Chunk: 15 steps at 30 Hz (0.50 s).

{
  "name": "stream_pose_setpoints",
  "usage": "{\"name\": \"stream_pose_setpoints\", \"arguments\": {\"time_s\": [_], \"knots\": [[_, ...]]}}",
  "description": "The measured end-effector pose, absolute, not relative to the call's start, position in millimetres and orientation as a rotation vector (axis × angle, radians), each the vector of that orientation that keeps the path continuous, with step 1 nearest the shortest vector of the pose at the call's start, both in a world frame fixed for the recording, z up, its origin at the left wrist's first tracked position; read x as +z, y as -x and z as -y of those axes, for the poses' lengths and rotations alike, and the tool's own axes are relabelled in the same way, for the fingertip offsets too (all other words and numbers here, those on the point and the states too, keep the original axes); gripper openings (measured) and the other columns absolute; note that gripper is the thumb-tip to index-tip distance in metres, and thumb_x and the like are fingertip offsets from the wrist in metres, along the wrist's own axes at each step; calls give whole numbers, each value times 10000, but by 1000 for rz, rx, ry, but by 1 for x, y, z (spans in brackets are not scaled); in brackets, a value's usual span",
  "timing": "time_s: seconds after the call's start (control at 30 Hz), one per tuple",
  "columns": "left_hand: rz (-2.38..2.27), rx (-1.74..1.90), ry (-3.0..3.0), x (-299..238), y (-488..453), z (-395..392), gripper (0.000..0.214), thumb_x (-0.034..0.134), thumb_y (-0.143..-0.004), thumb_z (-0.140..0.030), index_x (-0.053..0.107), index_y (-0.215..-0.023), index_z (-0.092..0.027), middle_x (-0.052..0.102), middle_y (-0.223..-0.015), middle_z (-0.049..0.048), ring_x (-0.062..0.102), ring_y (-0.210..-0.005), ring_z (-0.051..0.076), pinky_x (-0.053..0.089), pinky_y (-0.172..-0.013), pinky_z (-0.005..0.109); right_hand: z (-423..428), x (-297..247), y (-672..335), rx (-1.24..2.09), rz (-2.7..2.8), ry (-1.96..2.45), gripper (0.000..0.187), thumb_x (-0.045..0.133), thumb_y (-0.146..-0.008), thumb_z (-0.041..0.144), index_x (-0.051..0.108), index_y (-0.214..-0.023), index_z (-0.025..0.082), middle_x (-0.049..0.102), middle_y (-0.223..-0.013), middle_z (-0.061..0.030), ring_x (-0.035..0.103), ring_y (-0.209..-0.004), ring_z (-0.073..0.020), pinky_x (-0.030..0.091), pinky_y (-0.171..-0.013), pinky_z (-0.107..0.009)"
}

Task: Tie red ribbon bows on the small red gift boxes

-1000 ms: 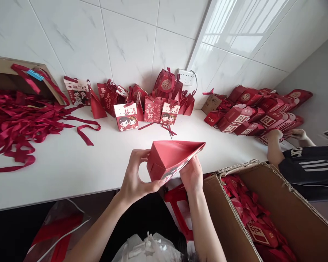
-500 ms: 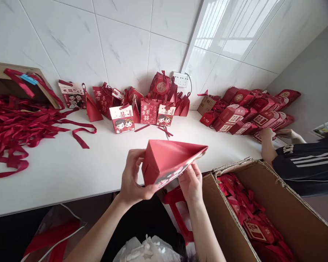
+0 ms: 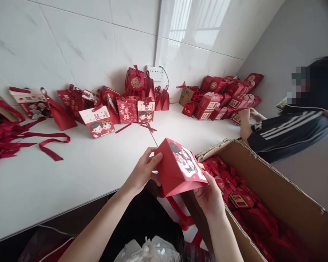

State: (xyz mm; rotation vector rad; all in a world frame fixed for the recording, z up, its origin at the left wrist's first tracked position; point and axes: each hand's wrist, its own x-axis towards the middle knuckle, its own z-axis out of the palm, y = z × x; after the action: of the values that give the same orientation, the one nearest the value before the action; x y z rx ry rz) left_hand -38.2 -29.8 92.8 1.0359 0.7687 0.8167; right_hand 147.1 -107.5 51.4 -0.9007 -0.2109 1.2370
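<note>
Between my hands, above the table's front edge, is a red paper gift box point(image 3: 171, 173) with cartoon figures printed on one face. It is tilted, its printed face turned up and to the right. My left hand point(image 3: 144, 169) grips the plain end, thumb on top and fingers curled below. My right hand point(image 3: 211, 194) pinches the narrower right end by its edge. Finished-looking boxes stand beyond on the white table point(image 3: 93, 171), among them a red and cream box point(image 3: 98, 122) with two cartoon faces.
At the left lies a heap of dark red ribbons point(image 3: 5, 140). A large open carton point(image 3: 268, 163) at the right holds many red boxes. Stacked red boxes point(image 3: 213, 83) stand by the wall. A co-worker's sleeve point(image 3: 289, 131) and hands are beside them. A power strip point(image 3: 155, 74) hangs on the wall.
My hands have rolled the gift box so its printed face now shows upward, and it sits slightly further right relative to the table. The view has swung right, showing more of the co-worker.
</note>
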Motion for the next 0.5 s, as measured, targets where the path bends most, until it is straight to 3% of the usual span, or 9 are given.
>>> {"name": "stream_pose_setpoints", "arguments": {"time_s": [0.17,0.33,0.43,0.5], "knots": [[-651,765,-1033,93,-4,39,377,626,-767,-510,453,-916,-210,578,-636,-43,586,-482,113,458,-366,172,147,43,-170,1257,115,937,333,814,-552,322,700,-842,207,734,-834,-2,673,-605,-106,549,-472,-136],[-551,631,-1011,51,-27,71,311,504,-841,-468,450,-1044,-239,562,-716,-50,537,-438,99,460,-397,219,198,59,-205,809,157,1142,392,836,-524,332,690,-857,187,731,-878,-45,686,-705,-149,589,-574,-190],[-534,184,-1410,-8,-17,105,203,505,-837,-345,574,-937,-183,617,-737,3,606,-668,141,505,-676,273,239,70,-249,438,205,1308,357,801,-587,322,656,-884,188,719,-854,-26,679,-739,-154,599,-638,-234],[-591,-74,-1730,-49,-3,126,159,520,-794,-259,635,-880,-192,663,-883,37,613,-866,191,467,-833,320,267,69,-282,252,249,1497,343,765,-626,355,634,-901,197,713,-867,-16,678,-757,-163,597,-660,-261]]}}
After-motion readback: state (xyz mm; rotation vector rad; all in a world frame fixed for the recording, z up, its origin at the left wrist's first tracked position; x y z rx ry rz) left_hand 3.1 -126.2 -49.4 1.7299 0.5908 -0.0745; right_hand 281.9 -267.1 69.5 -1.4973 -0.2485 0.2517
